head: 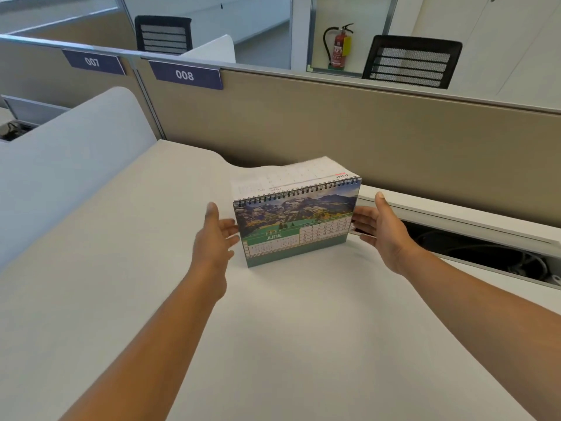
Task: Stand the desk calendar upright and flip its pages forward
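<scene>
Cardboard makes up the spiral-bound tent-shaped desk calendar [296,221], which stands upright toward the far edge of the white desk [288,344], just before the open cable tray [485,253], with its June mountain page facing the person. The left hand [214,238] and right hand [382,230] flank its sides, fingers spread, gripping nothing. It looks light and stiff but easily tipped; steadying the base while lifting a page's lower edge seems best.

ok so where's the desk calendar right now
In the head view the desk calendar stands upright mid-desk, showing June, between the open left hand and right hand, just before the beige partition.
</scene>
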`<action>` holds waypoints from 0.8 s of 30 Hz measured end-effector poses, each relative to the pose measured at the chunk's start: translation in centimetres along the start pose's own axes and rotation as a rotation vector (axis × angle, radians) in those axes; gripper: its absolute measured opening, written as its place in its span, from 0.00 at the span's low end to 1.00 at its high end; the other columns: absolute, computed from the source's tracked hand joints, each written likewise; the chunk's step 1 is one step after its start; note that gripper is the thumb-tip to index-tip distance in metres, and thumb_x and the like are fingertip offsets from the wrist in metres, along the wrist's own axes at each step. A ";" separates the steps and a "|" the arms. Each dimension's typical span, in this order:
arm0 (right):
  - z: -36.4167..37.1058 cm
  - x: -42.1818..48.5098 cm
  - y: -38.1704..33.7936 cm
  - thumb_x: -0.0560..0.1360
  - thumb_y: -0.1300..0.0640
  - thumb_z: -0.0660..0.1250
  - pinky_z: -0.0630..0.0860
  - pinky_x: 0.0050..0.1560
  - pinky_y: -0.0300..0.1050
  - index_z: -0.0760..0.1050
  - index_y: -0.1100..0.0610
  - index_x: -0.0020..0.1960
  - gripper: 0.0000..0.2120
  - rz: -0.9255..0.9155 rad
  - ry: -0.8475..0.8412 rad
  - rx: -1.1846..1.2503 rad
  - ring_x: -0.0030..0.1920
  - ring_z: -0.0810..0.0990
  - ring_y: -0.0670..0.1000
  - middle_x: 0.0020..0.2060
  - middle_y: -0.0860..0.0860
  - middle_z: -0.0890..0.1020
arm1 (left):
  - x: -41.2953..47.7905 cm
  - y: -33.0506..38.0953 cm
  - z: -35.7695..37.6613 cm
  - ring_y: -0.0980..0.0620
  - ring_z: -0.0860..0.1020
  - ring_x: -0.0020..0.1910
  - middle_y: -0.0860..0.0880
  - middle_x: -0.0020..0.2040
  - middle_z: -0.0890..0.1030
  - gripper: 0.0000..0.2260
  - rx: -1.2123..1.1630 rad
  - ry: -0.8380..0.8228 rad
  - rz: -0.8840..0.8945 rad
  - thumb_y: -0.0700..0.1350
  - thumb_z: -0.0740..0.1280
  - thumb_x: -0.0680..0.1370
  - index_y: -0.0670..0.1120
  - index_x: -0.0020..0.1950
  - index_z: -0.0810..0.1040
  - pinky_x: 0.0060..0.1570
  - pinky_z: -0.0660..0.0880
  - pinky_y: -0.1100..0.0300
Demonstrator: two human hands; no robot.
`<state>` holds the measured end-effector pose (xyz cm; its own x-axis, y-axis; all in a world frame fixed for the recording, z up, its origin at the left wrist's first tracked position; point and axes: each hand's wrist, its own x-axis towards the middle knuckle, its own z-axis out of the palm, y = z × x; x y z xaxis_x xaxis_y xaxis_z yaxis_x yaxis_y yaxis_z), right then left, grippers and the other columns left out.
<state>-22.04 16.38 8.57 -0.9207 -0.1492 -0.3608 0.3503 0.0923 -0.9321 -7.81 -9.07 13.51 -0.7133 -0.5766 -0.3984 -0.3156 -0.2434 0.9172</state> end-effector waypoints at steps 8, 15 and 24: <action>1.9 0.5 -0.7 0.77 0.31 0.50 0.76 0.55 0.48 0.80 0.52 0.51 0.29 -0.097 0.024 0.070 0.52 0.83 0.52 0.46 0.49 0.87 | 0.1 -1.6 1.3 0.50 0.68 0.71 0.52 0.69 0.74 0.29 -0.050 -0.150 0.083 0.69 0.47 0.77 0.55 0.69 0.71 0.74 0.54 0.44; 1.9 0.9 -0.8 0.80 0.35 0.49 0.74 0.53 0.45 0.79 0.50 0.50 0.26 -0.140 0.012 0.081 0.51 0.82 0.48 0.47 0.47 0.87 | 0.8 -2.2 1.9 0.48 0.64 0.74 0.53 0.74 0.70 0.28 -0.067 -0.205 0.100 0.69 0.46 0.77 0.58 0.71 0.69 0.75 0.51 0.42; 1.2 -0.4 0.8 0.79 0.42 0.61 0.71 0.61 0.48 0.72 0.54 0.68 0.22 -0.144 0.033 -0.180 0.65 0.76 0.51 0.62 0.50 0.82 | 0.5 -5.7 2.0 0.55 0.70 0.70 0.54 0.73 0.73 0.29 0.339 -0.036 0.215 0.65 0.55 0.78 0.52 0.75 0.65 0.63 0.63 0.58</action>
